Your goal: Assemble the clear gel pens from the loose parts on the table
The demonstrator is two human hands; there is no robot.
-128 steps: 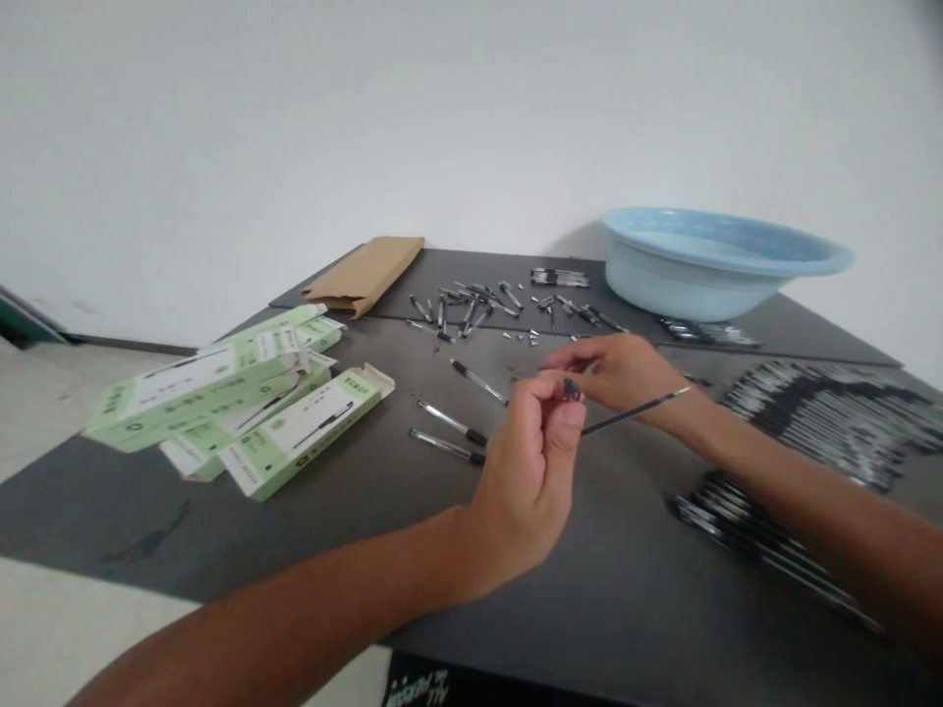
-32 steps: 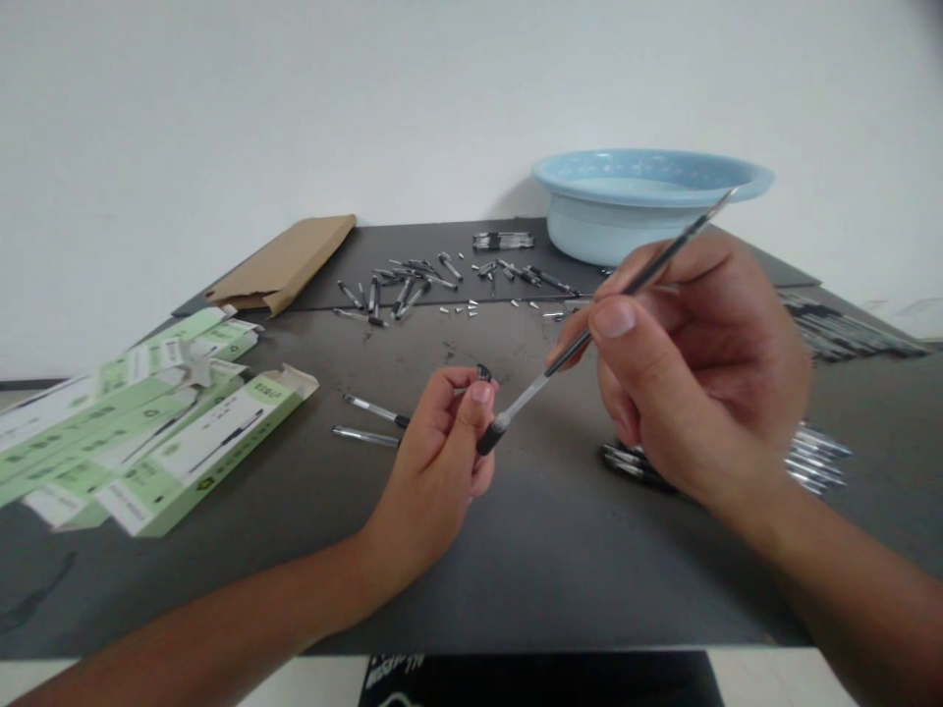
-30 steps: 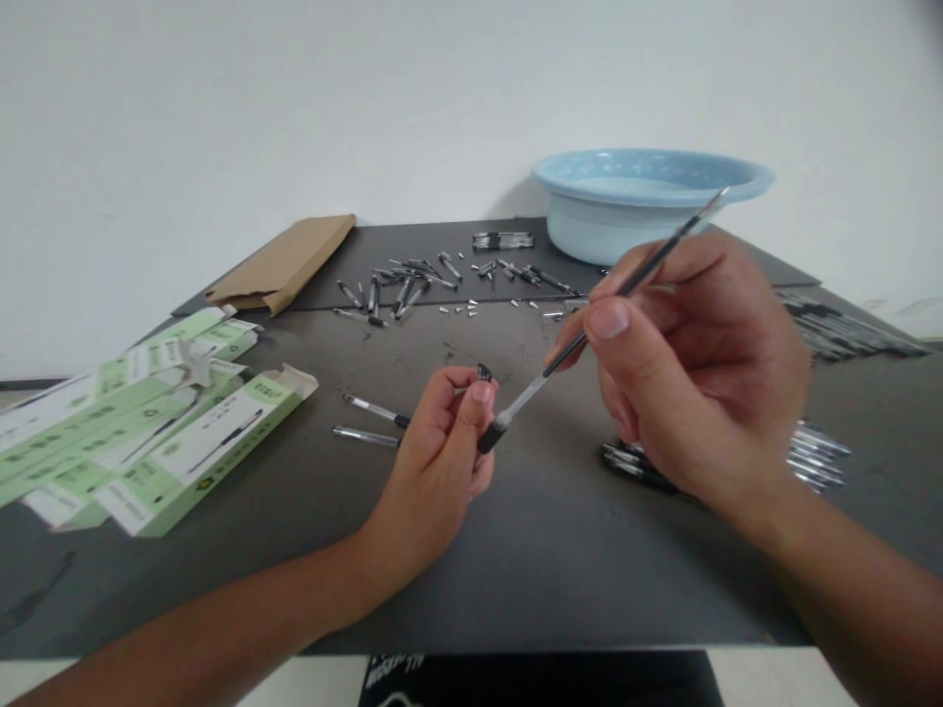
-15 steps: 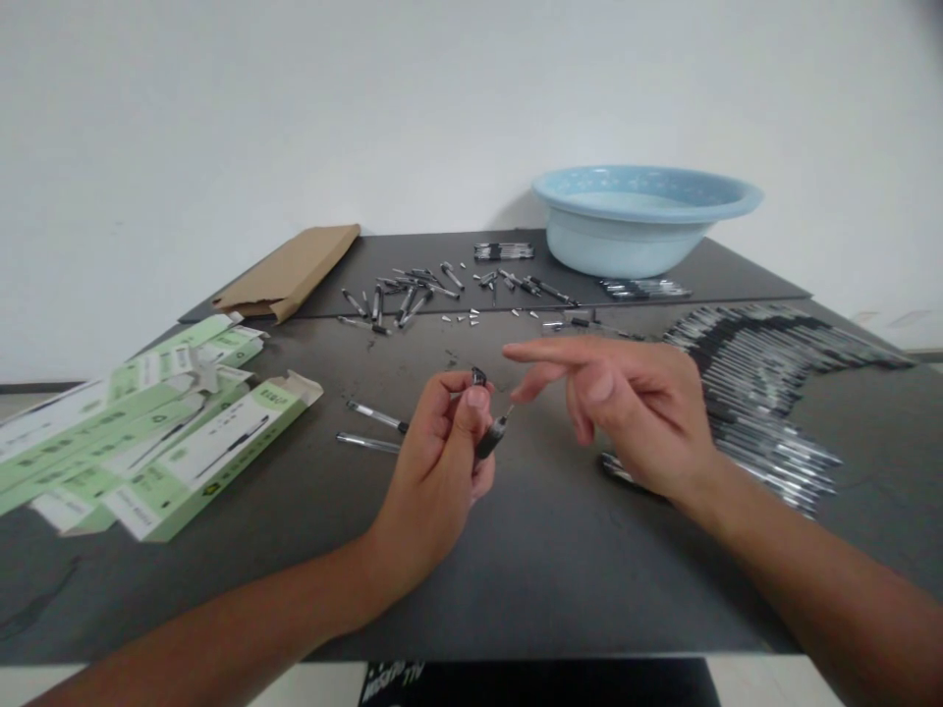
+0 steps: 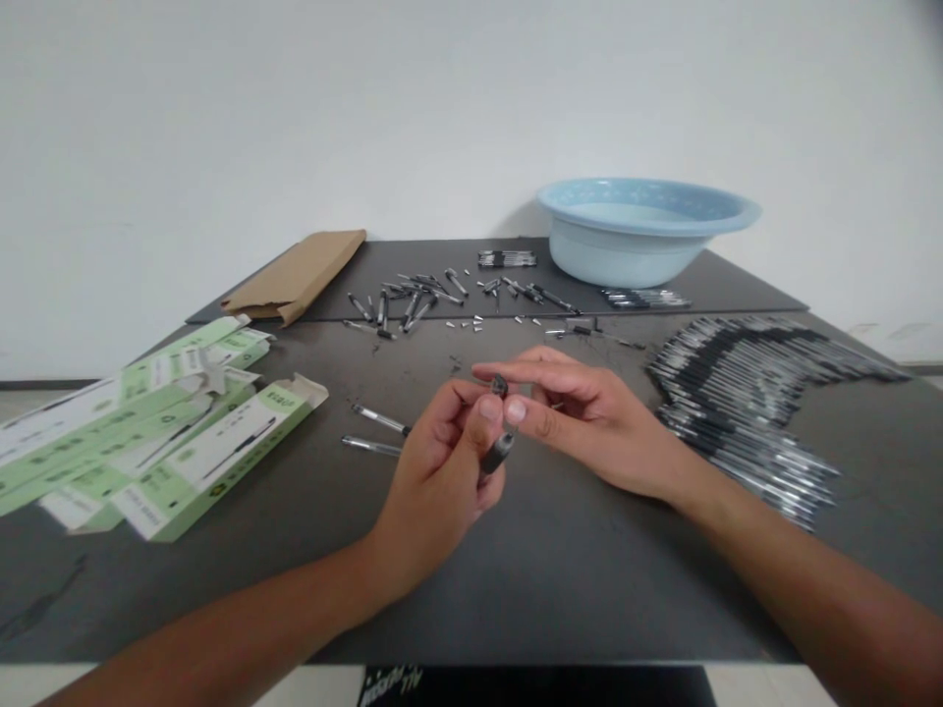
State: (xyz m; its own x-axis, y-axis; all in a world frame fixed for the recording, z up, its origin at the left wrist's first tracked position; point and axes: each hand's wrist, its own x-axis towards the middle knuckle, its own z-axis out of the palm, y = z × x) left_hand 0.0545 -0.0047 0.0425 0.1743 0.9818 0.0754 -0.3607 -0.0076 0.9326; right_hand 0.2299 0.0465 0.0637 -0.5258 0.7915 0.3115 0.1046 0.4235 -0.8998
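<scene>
The left hand (image 5: pixel 438 462) has its fingers curled closed around a dark cylindrical pen barrel with a black grip (image 5: pixel 498 454), held above the middle of the grey table (image 5: pixel 575 579); a small black piece (image 5: pixel 499 386) sits at its thumb tip. The right hand (image 5: pixel 593 422) brings thumb and forefinger, slightly parted, to that piece; whether they pinch it I cannot tell. Clear-and-black plastic pens (image 5: pixel 744 393) lie in rows at right, green-and-white cardboard boxes (image 5: pixel 228 452) at left, and a round pale-blue plastic basin (image 5: pixel 626 253) stands far right.
</scene>
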